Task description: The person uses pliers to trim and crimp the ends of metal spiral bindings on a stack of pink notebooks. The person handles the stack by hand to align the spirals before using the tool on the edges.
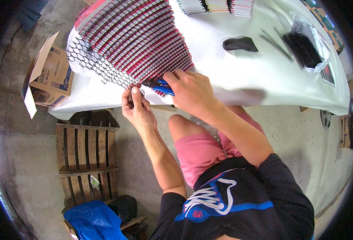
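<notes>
At my eleven o'clock a cardboard box (50, 74) stands open on the floor. A wooden pallet (87, 160) lies at eight, a blue bag (94, 222) below it. On the white table (240, 76), a black pouch (240, 44) sits at one o'clock, a bag of coils (306, 48) beside it.

Your right hand (192, 91) grips blue-handled pliers (159, 86) at the edge of the fanned notebooks (140, 38); just below, your left hand (135, 107) pinches, it seems, a wire spiral (100, 66).

Head view, steeply down (seemingly close).
</notes>
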